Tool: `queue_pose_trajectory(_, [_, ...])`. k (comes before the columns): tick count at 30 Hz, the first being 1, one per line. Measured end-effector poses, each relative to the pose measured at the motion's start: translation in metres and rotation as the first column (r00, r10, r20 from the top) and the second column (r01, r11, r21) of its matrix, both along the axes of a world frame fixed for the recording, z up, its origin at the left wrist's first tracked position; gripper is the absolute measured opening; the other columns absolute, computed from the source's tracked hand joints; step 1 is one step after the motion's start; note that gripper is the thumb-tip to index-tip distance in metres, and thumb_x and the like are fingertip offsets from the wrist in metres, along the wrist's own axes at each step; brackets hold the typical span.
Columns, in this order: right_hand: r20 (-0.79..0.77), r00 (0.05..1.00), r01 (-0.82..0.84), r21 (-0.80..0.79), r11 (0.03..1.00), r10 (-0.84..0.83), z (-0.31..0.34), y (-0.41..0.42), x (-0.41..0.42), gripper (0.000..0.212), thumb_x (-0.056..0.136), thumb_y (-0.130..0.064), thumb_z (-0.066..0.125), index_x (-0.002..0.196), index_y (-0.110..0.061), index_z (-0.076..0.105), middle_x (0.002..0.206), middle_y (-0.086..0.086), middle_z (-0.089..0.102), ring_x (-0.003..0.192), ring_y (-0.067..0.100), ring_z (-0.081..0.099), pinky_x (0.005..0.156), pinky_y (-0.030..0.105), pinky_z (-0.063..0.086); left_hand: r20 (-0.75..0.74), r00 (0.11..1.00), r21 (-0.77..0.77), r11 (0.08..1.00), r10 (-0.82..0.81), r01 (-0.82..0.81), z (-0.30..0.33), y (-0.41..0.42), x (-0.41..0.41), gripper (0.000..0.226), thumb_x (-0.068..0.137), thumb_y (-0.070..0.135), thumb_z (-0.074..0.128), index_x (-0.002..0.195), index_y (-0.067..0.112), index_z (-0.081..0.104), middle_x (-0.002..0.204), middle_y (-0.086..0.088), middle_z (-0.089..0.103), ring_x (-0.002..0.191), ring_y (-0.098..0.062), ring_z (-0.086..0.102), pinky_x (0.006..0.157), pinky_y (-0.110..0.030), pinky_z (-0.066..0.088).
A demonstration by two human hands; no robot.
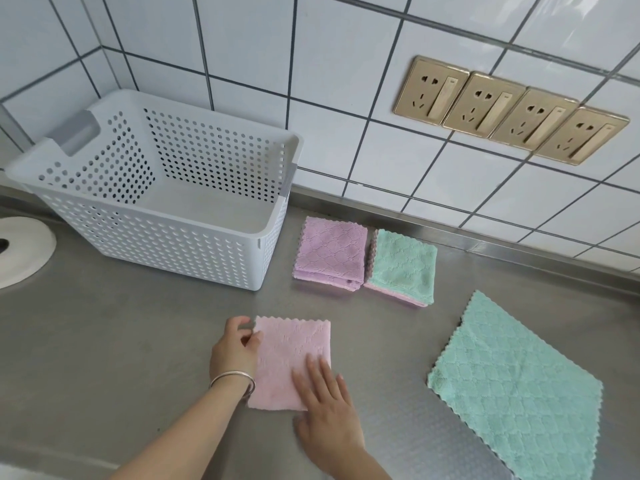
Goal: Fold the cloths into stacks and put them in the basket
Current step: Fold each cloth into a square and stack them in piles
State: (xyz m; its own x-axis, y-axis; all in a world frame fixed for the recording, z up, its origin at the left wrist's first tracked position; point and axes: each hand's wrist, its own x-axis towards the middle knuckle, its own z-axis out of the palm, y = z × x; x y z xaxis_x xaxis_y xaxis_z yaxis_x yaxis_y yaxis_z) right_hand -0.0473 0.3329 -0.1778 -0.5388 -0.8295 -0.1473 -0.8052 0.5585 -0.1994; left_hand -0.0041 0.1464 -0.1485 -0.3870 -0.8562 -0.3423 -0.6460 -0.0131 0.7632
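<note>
A folded pink cloth point(291, 355) lies on the steel counter in front of me. My left hand point(235, 348) pinches its upper left edge, a silver bangle on the wrist. My right hand point(327, 407) presses flat on the cloth's lower right part with straight fingers. Behind it sit two folded stacks side by side: a purple one point(330, 252) and a green-topped one with pink beneath point(403, 265). An unfolded green cloth point(512, 382) lies flat to the right. The white perforated basket point(156, 233) stands at the back left with nothing inside.
The tiled wall with a row of gold sockets point(509, 109) runs behind the counter. A white round object point(20, 251) sits at the left edge, beside the basket. The steel counter point(121, 341) extends bare to the left of my hands.
</note>
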Motion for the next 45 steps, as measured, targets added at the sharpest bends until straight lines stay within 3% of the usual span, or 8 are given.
queue_pose_trajectory(10, [-0.009,1.0,0.015,0.014,1.0,-0.015,0.002,-0.008,0.003,0.091,0.067,-0.064,0.041,0.147,-0.026,0.02,0.149,0.006,0.03,0.139,0.022,0.019,0.107,0.04,0.012,0.141,0.99,-0.163,0.985,-0.03,0.053,-0.006,-0.003,-0.003,0.017,0.08,0.028,0.065,0.095,0.022,0.06,0.097,0.002,0.067,0.094,-0.027,0.06,0.074,-0.037,0.049])
queue_pose_trajectory(13, [-0.015,0.997,0.072,-0.188,0.98,-0.076,0.019,-0.01,-0.005,0.051,0.068,-0.05,0.046,0.114,-0.028,0.048,0.11,-0.003,0.065,0.1,0.017,0.059,0.083,0.023,0.032,0.286,0.958,-0.224,0.973,0.005,0.061,-0.006,0.005,0.006,0.026,0.08,0.035,0.063,0.098,0.016,0.064,0.109,-0.012,0.058,0.105,-0.034,0.049,0.083,-0.04,0.044])
queue_pose_trajectory(15, [0.045,0.972,0.233,-0.25,0.94,-0.229,0.03,-0.014,-0.012,0.036,0.066,-0.04,0.048,0.1,-0.027,0.046,0.087,-0.009,0.062,0.078,0.011,0.058,0.07,0.019,0.038,0.391,0.92,-0.228,0.967,-0.019,0.117,-0.005,0.018,0.014,0.031,0.077,0.042,0.064,0.097,0.019,0.066,0.115,-0.01,0.053,0.108,-0.032,0.045,0.087,-0.038,0.042])
queue_pose_trajectory(21, [0.366,0.691,0.624,0.134,0.77,-0.623,0.036,-0.029,-0.032,0.032,0.089,-0.038,0.045,0.112,-0.018,0.055,0.115,-0.001,0.051,0.109,0.016,0.048,0.089,0.027,0.042,0.487,0.868,-0.188,0.96,-0.092,0.207,-0.004,0.036,0.02,0.036,0.077,0.045,0.064,0.093,0.013,0.065,0.116,-0.008,0.052,0.106,-0.031,0.045,0.087,-0.037,0.04])
queue_pose_trajectory(27, [0.643,0.468,0.785,0.013,0.62,-0.606,0.057,-0.026,-0.036,0.008,0.09,-0.027,0.051,0.085,-0.023,0.047,0.081,-0.008,0.058,0.077,0.014,0.055,0.067,0.026,0.045,0.087,0.995,0.01,0.999,-0.038,0.037,0.031,0.041,0.003,0.019,0.085,0.027,0.06,0.088,0.013,0.047,0.083,-0.013,0.061,0.085,-0.036,0.059,0.072,-0.039,0.046])
queue_pose_trajectory(33, [0.735,0.492,0.848,-0.282,0.449,-0.466,0.113,-0.056,-0.103,0.01,0.092,-0.023,0.052,0.083,-0.021,0.047,0.069,-0.006,0.053,0.063,0.007,0.05,0.057,0.021,0.038,-0.251,0.958,-0.155,0.983,-0.137,0.1,0.092,0.024,-0.07,0.048,0.087,0.027,0.053,0.132,0.029,0.035,0.124,0.006,0.056,0.113,-0.023,0.056,0.08,-0.032,0.043])
queue_pose_trajectory(36, [0.731,0.497,0.853,-0.31,0.421,-0.468,0.118,-0.082,-0.145,0.01,0.092,-0.024,0.051,0.09,-0.015,0.049,0.071,-0.007,0.052,0.064,0.007,0.049,0.061,0.026,0.04,-0.092,0.934,-0.298,0.905,-0.345,0.305,0.092,0.0,-0.113,0.055,0.09,0.022,0.05,0.14,0.034,0.029,0.142,0.007,0.041,0.12,-0.019,0.049,0.092,-0.029,0.04])
queue_pose_trajectory(45, [0.636,0.433,0.883,-0.158,0.441,-0.638,0.07,-0.114,-0.195,0.013,0.093,-0.029,0.047,0.093,-0.016,0.047,0.076,-0.002,0.056,0.075,0.023,0.058,0.069,0.034,0.048,0.213,0.872,-0.189,0.857,-0.44,0.479,0.05,-0.038,-0.171,0.058,0.091,0.031,0.049,0.143,0.028,0.022,0.136,-0.005,0.036,0.109,-0.025,0.052,0.09,-0.03,0.041])
